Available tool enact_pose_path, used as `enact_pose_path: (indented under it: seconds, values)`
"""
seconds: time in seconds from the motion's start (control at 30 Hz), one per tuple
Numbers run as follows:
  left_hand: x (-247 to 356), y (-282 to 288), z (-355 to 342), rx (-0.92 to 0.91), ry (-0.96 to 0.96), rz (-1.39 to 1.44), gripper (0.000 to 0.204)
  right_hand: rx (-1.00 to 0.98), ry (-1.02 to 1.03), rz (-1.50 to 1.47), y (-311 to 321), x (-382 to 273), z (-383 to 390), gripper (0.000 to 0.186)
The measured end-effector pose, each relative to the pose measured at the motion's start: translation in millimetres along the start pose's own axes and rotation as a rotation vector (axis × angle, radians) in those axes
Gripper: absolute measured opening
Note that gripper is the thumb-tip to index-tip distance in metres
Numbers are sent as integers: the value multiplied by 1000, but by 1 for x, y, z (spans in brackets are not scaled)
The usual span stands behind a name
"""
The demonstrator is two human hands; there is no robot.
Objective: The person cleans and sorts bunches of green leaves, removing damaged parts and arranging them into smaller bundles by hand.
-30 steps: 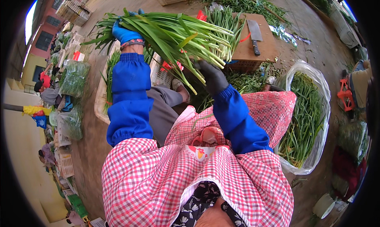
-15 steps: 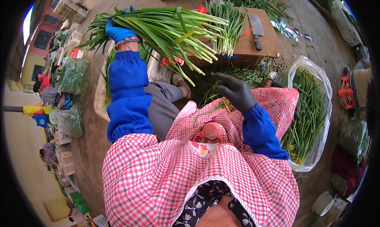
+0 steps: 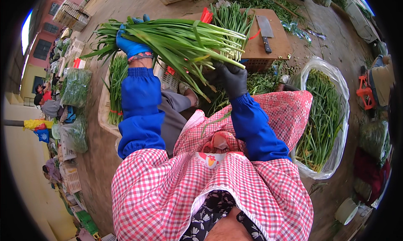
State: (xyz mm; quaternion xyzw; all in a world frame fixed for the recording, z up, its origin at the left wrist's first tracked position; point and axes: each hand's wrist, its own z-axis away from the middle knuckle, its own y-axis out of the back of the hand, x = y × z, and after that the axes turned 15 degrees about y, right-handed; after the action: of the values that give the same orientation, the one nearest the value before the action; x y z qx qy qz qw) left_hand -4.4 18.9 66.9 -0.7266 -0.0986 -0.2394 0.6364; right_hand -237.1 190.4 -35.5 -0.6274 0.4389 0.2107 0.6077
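Note:
A large bunch of garlic chives, with long flat green leaves and pale stem ends, lies across in front of me. My left hand, in a blue glove, is closed round its leafy end at the left. The pale ends point right. My right hand, in a dark glove, is at the bunch's lower edge near the stems; its fingers are closed on part of the chives, and the fingertips are partly hidden. Beyond the stem ends, another bunch of chives rests on a brown board beside a cleaver.
A clear-plastic-lined container of loose green leaves stands at my right. Another crate of chives is at my left, near my leg. Leaf trimmings cover the floor below the board. A red stool stands farther right.
My right hand has moved left and up to the stems and its fingers have closed. The bunch in my left hand has shifted slightly down and right.

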Motion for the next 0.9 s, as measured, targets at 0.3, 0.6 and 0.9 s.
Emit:
enact_pose_path:
  seconds: [0.3,0.6,0.9]
  values:
    - [29,15,-6,-45,-26,36,26,-969,-111,1117,97,-7,44,21]
    - [23,15,-3,32,-94,46,26,-199,120,461,24,-1,32,43]
    - [-5,2,17,-95,-59,-211,30,57,34,13,-17,56,3,21]
